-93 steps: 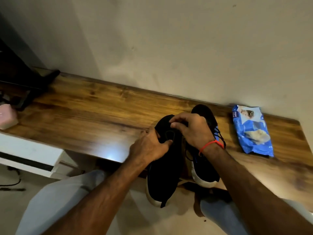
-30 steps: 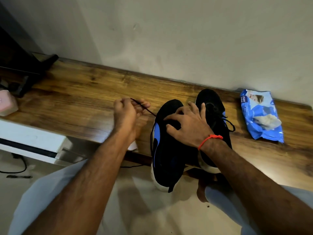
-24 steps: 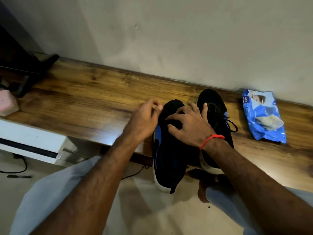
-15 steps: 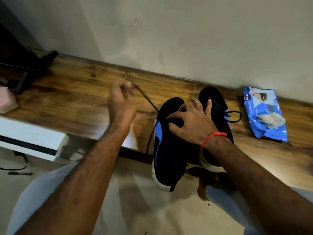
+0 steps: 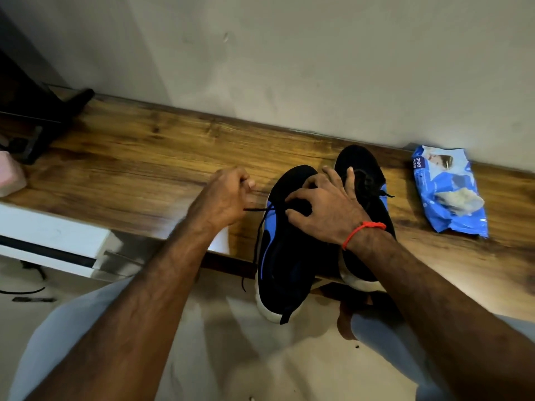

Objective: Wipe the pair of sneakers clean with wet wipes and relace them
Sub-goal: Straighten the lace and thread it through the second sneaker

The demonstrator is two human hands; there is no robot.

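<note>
Two black sneakers with blue panels and white soles lie side by side on the wooden desk [image 5: 150, 169], heels hanging over its front edge. My right hand [image 5: 324, 209] presses down on the top of the left sneaker [image 5: 286, 264] with spread fingers. My left hand [image 5: 223, 198], fingers curled, is just left of that shoe, and a black lace [image 5: 257, 238] runs from the shoe past it and hangs over the desk edge. The right sneaker [image 5: 364, 175] still has its lace. A blue wet-wipes pack [image 5: 448, 189] lies to the right, by the wall.
A wall runs along the back of the desk. A dark stand [image 5: 43, 123] and a pink object [image 5: 11, 178] sit at the far left. A white drawer unit [image 5: 52, 241] is below the desk's left part. My knees are under the front edge.
My left hand, raised up and left half a second ago with the lace taut, has come back down close to the left sneaker. My right hand stays on the shoe.
</note>
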